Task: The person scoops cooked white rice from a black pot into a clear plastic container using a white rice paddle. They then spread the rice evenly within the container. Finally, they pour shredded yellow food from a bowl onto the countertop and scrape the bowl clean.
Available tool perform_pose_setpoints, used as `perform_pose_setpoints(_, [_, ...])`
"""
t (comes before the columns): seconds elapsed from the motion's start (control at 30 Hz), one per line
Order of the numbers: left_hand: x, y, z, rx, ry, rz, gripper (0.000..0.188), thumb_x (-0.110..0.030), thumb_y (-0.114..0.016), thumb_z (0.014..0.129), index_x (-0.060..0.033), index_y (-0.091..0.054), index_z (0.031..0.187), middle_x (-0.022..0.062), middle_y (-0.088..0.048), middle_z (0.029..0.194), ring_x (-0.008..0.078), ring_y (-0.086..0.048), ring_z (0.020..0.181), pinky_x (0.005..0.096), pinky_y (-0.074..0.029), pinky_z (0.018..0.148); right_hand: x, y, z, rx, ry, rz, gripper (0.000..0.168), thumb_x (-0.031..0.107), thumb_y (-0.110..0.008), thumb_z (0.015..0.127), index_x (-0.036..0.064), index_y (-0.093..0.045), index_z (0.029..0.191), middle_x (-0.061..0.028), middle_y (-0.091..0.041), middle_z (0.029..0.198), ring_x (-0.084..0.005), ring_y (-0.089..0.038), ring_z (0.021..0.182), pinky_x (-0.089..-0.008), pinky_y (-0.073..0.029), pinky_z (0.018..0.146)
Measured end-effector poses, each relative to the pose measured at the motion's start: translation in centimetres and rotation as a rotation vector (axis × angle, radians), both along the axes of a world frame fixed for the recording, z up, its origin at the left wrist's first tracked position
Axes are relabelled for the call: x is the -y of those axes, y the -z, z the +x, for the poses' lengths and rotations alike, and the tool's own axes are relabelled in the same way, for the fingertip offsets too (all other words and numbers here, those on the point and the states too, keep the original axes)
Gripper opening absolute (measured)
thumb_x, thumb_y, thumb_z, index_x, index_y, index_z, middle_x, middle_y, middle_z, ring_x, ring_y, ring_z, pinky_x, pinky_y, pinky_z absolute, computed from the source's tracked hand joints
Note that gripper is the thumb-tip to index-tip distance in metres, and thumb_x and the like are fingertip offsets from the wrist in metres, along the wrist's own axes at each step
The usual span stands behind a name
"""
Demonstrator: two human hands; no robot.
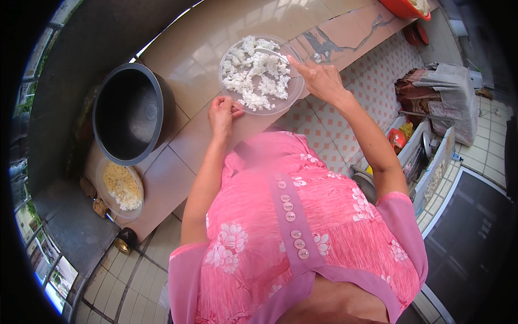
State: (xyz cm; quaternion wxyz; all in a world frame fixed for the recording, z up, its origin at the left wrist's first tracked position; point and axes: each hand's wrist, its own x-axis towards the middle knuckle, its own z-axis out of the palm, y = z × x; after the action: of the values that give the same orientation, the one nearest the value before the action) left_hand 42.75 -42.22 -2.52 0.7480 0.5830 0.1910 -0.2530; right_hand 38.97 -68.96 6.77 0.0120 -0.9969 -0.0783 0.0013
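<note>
A round clear plastic tray on the tiled counter holds loose clumps of white cooked rice. My right hand grips a white spoon, index finger stretched along its handle, with the bowl of the spoon at the rice. At the tray's near left rim, the fingers of my left hand are curled and pinch the edge. Left of that hand, a dark rice cooker's inner pot lies with its empty mouth towards me. Beyond it, a second clear tray carries browned and white rice.
A dark wall panel borders the counter on the left. A dark tin with a gold end sits by the counter's left corner. An orange-red bowl stands at the far right end. A cloth-covered stack and boxes are on the right.
</note>
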Motion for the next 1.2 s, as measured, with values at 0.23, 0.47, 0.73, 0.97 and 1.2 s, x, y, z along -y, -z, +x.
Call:
perform_pose_setpoints(0.23, [-0.1, 0.1, -0.1, -0.008, -0.032, -0.043, 0.013, -0.011, -0.05, 0.089, 0.0011, -0.046, 0.093, 0.0115, -0.06, 0.077, 0.016, -0.061, 0.064, 0.0261, -0.055, 0.056, 0.5, 1.4, -1.3, -0.119, 0.034, 0.139, 0.059, 0.005, -0.049, 0.079, 0.025, -0.039, 0.133, -0.012, -0.063, 0.086, -0.0344, -0.06, 0.069, -0.0421, -0.047, 0.055])
perform_pose_setpoints(0.47, [0.0, 0.3, -0.1, 0.019, -0.014, -0.029, 0.012, -0.01, -0.05, 0.089, 0.001, -0.046, 0.092, 0.0115, -0.06, 0.076, 0.0161, -0.061, 0.063, 0.0263, -0.055, 0.056, 0.0, -0.4, -3.6, -0.098, 0.081, 0.208, 0.053, 0.004, -0.045, 0.077, 0.018, -0.046, 0.128, -0.0162, -0.062, 0.078, -0.0359, -0.059, 0.066, -0.0451, -0.043, 0.052])
perform_pose_setpoints(0.73, [0.0, 0.0, 0.0, 0.013, -0.01, -0.035, 0.011, -0.009, -0.048, 0.089, 0.0011, -0.045, 0.092, 0.0119, -0.06, 0.076, 0.017, -0.061, 0.063, 0.0267, -0.055, 0.056, -2.7, 2.8, -1.8, -0.096, 0.084, 0.32, 0.054, 0.007, -0.05, 0.083, 0.024, -0.039, 0.134, -0.0117, -0.063, 0.086, -0.035, -0.059, 0.072, -0.0424, -0.045, 0.055])
perform_pose_setpoints(0.97, [0.1, 0.0, -0.1, 0.019, -0.018, -0.007, 0.011, -0.008, -0.048, 0.089, 0.0011, -0.045, 0.092, 0.0127, -0.061, 0.077, 0.0169, -0.061, 0.063, 0.027, -0.055, 0.056, -2.9, 0.9, -4.8, -0.014, 0.104, 0.408, 0.054, 0.003, -0.045, 0.078, 0.016, -0.041, 0.131, -0.0166, -0.062, 0.083, -0.038, -0.059, 0.07, -0.0462, -0.046, 0.055])
perform_pose_setpoints(1.2, [-0.2, 0.2, 0.0, 0.012, -0.02, -0.015, 0.012, -0.009, -0.049, 0.089, 0.0016, -0.046, 0.093, 0.0121, -0.061, 0.076, 0.0168, -0.061, 0.063, 0.026, -0.055, 0.055, -3.7, 2.2, -7.7, -0.129, 0.139, 0.413, 0.054, 0.003, -0.048, 0.078, 0.013, -0.04, 0.131, -0.0152, -0.062, 0.085, -0.0356, -0.06, 0.07, -0.0445, -0.047, 0.055])
